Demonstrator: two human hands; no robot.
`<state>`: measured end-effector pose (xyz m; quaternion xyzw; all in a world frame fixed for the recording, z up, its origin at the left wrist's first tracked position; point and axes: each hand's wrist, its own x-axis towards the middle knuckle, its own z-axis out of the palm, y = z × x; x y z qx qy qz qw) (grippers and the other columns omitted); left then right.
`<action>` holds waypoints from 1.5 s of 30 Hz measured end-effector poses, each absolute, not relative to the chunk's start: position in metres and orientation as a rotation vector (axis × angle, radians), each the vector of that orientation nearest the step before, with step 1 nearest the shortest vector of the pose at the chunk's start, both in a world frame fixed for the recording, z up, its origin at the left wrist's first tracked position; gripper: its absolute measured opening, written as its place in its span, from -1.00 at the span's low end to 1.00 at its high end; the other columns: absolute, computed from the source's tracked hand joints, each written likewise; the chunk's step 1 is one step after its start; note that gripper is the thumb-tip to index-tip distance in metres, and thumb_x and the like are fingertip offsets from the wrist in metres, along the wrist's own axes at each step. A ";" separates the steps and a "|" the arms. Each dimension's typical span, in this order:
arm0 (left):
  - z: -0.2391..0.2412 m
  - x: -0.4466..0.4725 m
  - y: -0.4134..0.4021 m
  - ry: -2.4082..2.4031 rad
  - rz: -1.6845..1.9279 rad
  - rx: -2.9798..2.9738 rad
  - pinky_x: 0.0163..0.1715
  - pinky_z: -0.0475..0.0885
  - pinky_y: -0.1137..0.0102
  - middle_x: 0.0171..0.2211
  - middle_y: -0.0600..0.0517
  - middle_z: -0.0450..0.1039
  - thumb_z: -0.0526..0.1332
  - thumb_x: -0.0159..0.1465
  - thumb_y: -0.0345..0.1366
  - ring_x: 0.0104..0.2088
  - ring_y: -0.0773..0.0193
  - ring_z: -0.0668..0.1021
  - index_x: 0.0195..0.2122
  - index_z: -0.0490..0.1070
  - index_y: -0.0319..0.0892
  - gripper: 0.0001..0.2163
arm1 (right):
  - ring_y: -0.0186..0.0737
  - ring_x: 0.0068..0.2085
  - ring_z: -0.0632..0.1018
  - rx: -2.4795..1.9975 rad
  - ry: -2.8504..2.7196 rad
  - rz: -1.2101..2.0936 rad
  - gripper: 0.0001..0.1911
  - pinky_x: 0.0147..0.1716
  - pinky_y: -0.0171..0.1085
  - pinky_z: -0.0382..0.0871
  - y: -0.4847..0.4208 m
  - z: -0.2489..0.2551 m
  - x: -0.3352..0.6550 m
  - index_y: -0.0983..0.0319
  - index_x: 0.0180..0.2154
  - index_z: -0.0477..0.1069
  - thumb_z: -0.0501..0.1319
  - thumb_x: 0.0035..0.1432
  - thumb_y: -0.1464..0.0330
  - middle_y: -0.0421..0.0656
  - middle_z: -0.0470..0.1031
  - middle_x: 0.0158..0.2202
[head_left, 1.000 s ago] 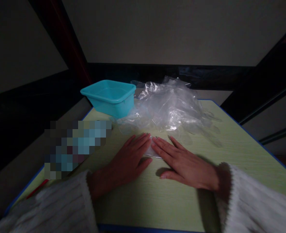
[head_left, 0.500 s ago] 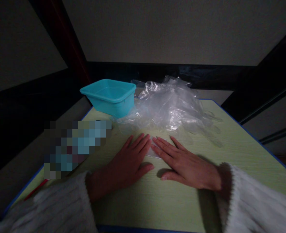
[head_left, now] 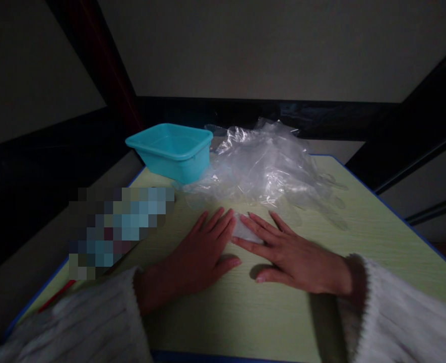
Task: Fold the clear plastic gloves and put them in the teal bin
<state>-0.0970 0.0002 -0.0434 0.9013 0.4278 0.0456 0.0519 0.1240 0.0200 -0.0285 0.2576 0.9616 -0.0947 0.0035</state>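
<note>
My left hand (head_left: 200, 252) lies flat on the pale green table (head_left: 245, 312), fingers stretched out and pointing up and to the right. My right hand (head_left: 287, 249) lies flat beside it, fingers spread and pointing left. Under and between the fingertips of both hands sits a small folded piece of clear plastic (head_left: 245, 232), pressed against the tabletop. Just beyond the hands rests a loose heap of clear plastic gloves (head_left: 268, 164). Both wrists are in white knitted sleeves.
A turquoise plastic tub (head_left: 173, 150) stands at the table's far left corner, touching the heap. A blurred-out patch covers something on the left side of the table. A red stick-like object (head_left: 54, 296) lies near the left edge. Dark frame bars surround the table.
My right hand has slid slightly to the right and its fingers have spread a little. The left hand has stayed nearly still, and the folded plastic looks a bit smaller.
</note>
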 end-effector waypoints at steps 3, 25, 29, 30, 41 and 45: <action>-0.043 -0.097 0.000 1.301 0.155 2.741 0.17 -0.02 0.00 0.28 -0.26 -0.05 -0.04 0.32 -0.05 0.29 -0.02 -0.04 0.23 -0.01 -0.36 -0.43 | 0.20 0.27 -0.09 0.792 3.038 -0.270 -0.38 0.10 0.33 -0.16 0.020 -0.029 0.126 0.08 0.25 -0.02 0.04 0.22 0.06 0.08 -0.29 0.31; -0.045 -0.100 0.001 1.218 0.173 2.763 0.18 -0.07 -0.01 0.28 -0.26 -0.09 -0.05 0.32 -0.04 0.29 0.01 -0.05 0.26 -0.10 -0.36 -0.39 | 0.22 0.28 -0.10 0.799 3.016 -0.365 -0.39 0.09 0.35 -0.22 0.021 -0.025 0.124 0.08 0.23 0.04 0.01 0.21 0.03 0.08 -0.29 0.32; -0.041 -0.098 0.001 1.230 0.092 2.751 0.19 -0.07 -0.01 0.29 -0.28 -0.13 -0.05 0.32 -0.04 0.29 0.00 -0.07 0.25 -0.07 -0.40 -0.39 | 0.20 0.28 -0.13 0.810 2.974 -0.346 -0.38 0.11 0.32 -0.23 0.020 -0.024 0.124 0.08 0.24 0.01 0.00 0.22 0.03 0.11 -0.28 0.32; -0.040 -0.098 0.001 1.236 0.066 2.747 0.19 -0.08 0.00 0.29 -0.27 -0.14 -0.05 0.32 -0.04 0.29 0.00 -0.07 0.25 -0.07 -0.40 -0.39 | 0.19 0.28 -0.14 0.812 2.973 -0.347 -0.39 0.11 0.32 -0.23 0.020 -0.024 0.124 0.08 0.24 0.00 0.00 0.22 0.03 0.10 -0.29 0.32; -0.039 -0.098 0.001 1.241 0.003 2.726 0.19 -0.09 0.00 0.30 -0.24 -0.17 -0.01 0.31 -0.09 0.30 0.03 -0.09 0.26 -0.11 -0.37 -0.40 | 0.19 0.28 -0.13 0.812 2.947 -0.436 -0.41 0.08 0.36 -0.21 0.019 -0.020 0.133 0.05 0.24 0.01 0.04 0.23 0.08 0.07 -0.25 0.32; -0.039 -0.098 0.002 1.243 -0.012 2.721 0.20 -0.12 0.00 0.31 -0.22 -0.19 -0.02 0.32 -0.09 0.30 0.04 -0.12 0.27 -0.14 -0.35 -0.40 | 0.24 0.27 -0.08 0.781 2.934 -0.462 -0.39 0.07 0.38 -0.19 0.022 -0.016 0.136 0.10 0.23 0.06 0.08 0.20 0.08 0.14 -0.18 0.30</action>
